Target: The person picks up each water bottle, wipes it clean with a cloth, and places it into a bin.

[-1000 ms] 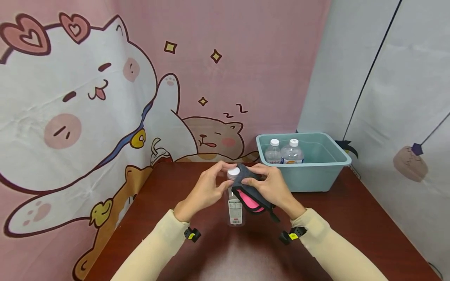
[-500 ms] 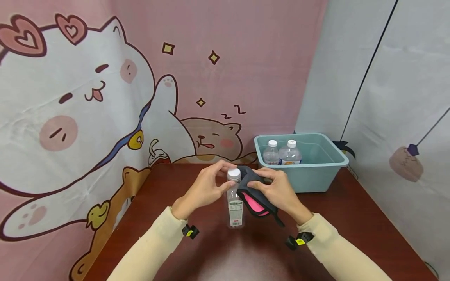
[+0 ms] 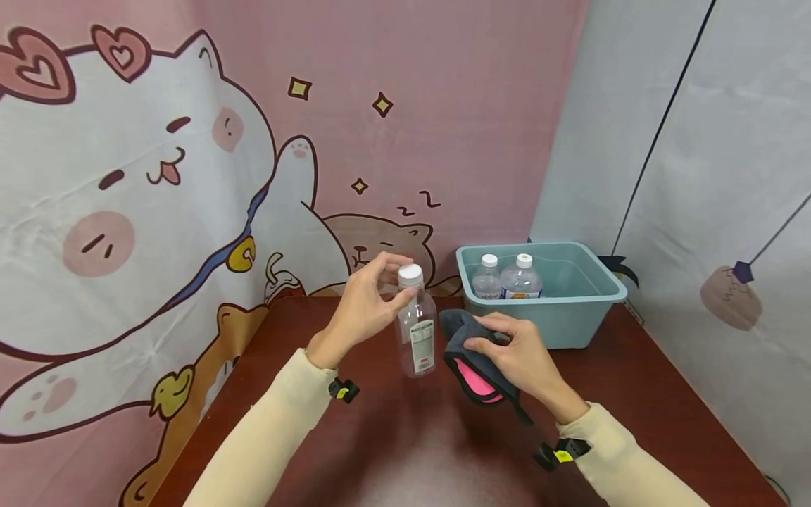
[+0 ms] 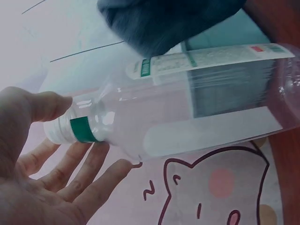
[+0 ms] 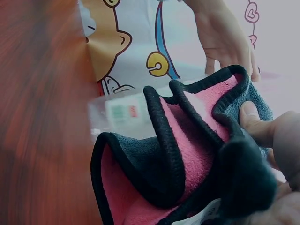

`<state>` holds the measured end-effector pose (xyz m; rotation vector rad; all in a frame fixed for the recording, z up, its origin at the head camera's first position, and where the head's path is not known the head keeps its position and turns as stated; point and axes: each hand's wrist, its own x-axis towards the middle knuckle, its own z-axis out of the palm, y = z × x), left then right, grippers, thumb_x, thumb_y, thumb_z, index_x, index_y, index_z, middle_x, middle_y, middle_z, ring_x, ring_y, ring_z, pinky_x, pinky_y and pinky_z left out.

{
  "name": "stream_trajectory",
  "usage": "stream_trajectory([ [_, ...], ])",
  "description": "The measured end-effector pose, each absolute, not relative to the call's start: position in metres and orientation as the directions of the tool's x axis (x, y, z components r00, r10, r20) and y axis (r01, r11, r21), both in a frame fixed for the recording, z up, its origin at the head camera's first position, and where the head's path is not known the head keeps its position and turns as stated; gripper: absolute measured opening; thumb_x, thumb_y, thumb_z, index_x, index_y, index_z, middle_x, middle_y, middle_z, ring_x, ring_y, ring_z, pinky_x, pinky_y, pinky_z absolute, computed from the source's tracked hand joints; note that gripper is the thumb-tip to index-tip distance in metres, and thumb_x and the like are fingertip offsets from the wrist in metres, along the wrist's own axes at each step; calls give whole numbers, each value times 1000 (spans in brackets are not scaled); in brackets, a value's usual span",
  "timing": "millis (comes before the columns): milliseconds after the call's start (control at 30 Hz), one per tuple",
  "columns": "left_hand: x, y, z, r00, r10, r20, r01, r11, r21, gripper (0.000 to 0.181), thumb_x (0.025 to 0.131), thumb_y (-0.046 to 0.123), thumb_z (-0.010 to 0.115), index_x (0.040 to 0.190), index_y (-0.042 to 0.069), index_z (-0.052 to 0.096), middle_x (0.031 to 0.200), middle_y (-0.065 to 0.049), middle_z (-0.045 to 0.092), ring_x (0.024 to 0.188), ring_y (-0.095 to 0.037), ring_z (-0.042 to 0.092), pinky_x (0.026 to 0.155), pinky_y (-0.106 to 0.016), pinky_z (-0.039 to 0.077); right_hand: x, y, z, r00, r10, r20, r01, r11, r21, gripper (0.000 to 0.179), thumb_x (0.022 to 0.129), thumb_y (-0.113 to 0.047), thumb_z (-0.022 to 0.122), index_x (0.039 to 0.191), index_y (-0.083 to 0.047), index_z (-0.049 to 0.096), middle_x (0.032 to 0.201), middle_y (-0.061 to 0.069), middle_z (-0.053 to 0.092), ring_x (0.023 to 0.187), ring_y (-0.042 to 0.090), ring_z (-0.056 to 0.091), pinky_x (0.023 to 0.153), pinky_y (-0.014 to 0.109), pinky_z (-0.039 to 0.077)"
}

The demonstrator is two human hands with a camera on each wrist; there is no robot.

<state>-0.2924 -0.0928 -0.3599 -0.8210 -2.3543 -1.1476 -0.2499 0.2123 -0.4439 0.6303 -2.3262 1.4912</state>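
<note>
My left hand [image 3: 364, 303] pinches a clear plastic bottle [image 3: 410, 317] by its white-capped neck, thumb on the near side and fingers behind. The bottle hangs slightly tilted above the table, its label facing me. In the left wrist view a green band [image 4: 82, 130] shows below the cap, and the bottle [image 4: 126, 117] looks see-through. To the right, my right hand [image 3: 522, 355] grips a folded cleaning cloth [image 3: 478, 352], dark grey outside and pink inside with black edging. In the right wrist view the cloth [image 5: 187, 136] hangs in loose folds, apart from the bottle.
A light blue plastic bin [image 3: 541, 320] stands at the back right of the dark red-brown table [image 3: 291, 436]. Two capped bottles, one smaller [image 3: 487, 278] and one wider [image 3: 522, 280], stand on its left side. A cartoon-printed curtain [image 3: 405, 127] hangs behind the table.
My left hand has raised the bottle off the table and tilted it a little. My right hand has drawn the cloth away from the bottle, to the right and down.
</note>
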Motion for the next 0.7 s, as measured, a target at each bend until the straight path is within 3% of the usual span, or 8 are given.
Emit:
stream_trajectory([
  [100,-303,-90,-349,-744,290,602,656,492,573,48,105,17,89,149,11,70,128,-11,84,109,-29,84,87,-48,71,-247,216,-445,-862,-197,467,-506,369,-779,36,99,-16,95,134,-13,88,121,5,87,97,8,80,82,22,70],
  [400,-335,-78,-319,-702,166,692,666,497,556,47,105,17,89,148,10,70,127,-12,83,111,-34,84,91,-54,70,-241,224,-453,-876,-199,440,-483,388,-785,35,100,-18,95,135,-15,88,120,3,88,97,9,80,84,23,69],
  [700,-361,-55,-295,-651,51,757,679,484,552,45,107,16,84,150,10,70,132,-15,80,115,-32,81,98,-48,66,-243,228,-463,-873,-195,447,-487,406,-774,34,98,-18,97,131,-16,90,117,-1,88,97,7,79,81,24,69],
])
